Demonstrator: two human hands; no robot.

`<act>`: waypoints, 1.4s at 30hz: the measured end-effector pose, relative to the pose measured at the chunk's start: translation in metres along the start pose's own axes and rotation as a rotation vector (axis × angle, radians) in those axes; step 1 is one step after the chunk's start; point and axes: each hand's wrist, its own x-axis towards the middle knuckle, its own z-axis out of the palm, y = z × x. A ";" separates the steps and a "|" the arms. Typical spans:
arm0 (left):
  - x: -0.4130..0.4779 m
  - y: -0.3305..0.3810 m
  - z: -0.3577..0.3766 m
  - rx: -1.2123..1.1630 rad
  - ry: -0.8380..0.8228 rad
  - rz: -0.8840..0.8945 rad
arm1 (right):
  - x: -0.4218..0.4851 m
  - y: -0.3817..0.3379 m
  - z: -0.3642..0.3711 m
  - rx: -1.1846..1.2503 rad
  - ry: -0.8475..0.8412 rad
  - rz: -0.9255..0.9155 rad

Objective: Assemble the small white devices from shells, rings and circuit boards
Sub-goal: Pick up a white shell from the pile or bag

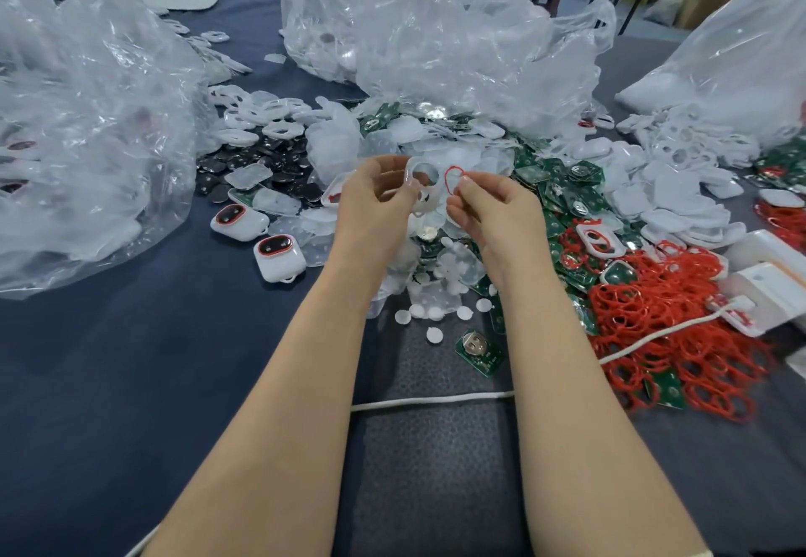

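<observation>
Holding a white shell [421, 185] up above the heap of parts, the left hand [374, 201] grips it by its left edge with thumb and curled fingers, so that the shell's large round opening faces the camera. The right hand [495, 207] pinches a thin red ring [453, 175] between thumb and forefinger, its other fingers curled in below; the ring stands just beside the shell's right edge, and whether the two touch cannot be told. Both hands are over the middle of the dark blue worktop [131, 360]. Under and behind them lies a mixed mound of translucent discs [436, 312] and green circuit boards [562, 194], with a single circuit board [479, 349] lying apart nearer the person. To the right spreads a tangle of loose red rings [680, 338], and beyond it a pile of white shells [680, 207]. To the left of the hands two assembled white devices [279, 257] rest on the worktop near a patch of dark round pieces [261, 168]. Crumpled clear plastic bags [87, 120] stand at the left, the centre back and the right. A white cord [436, 399] crosses the worktop between the forearms.
</observation>
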 end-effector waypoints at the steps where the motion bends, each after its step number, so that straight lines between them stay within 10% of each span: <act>1: 0.000 0.000 0.000 0.018 -0.001 0.012 | 0.000 0.000 0.001 0.018 0.001 -0.006; 14: -0.005 -0.001 0.001 0.322 0.039 0.184 | -0.004 -0.003 0.003 0.168 -0.027 0.051; 42: -0.005 -0.004 0.013 -0.090 -0.028 -0.110 | -0.016 0.000 0.014 -0.453 -0.035 -0.409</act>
